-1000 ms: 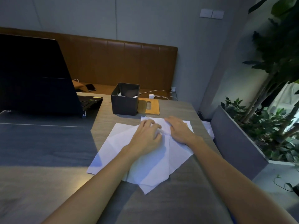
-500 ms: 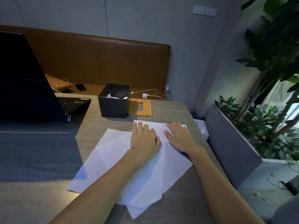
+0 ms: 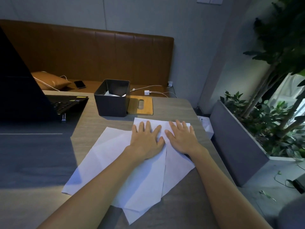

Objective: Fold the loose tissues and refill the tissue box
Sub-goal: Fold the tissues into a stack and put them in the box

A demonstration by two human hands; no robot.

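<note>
Several loose white tissues (image 3: 118, 162) lie spread and overlapping on the wooden table (image 3: 99, 123). My left hand (image 3: 146, 141) rests flat on the top tissue, fingers spread. Beside it, my right hand (image 3: 180, 138) also presses flat on the tissue, fingers apart. Neither hand holds anything. Behind the tissues stands the dark square tissue box (image 3: 113, 98), open at the top, with some white tissue inside. Its wooden lid (image 3: 141, 105) with an oval slot lies flat to the right of the box.
An open black laptop (image 3: 24, 90) stands at the left. A brown bench with a cushion (image 3: 51, 80), a phone (image 3: 79, 84) and a white charger cable (image 3: 148, 92) runs behind the table. A grey planter (image 3: 236, 146) with plants stands close to the table's right edge.
Both hands have gone from curled at the tissue's far edge to lying flat with fingers spread. The camera has tilted, shifting the view.
</note>
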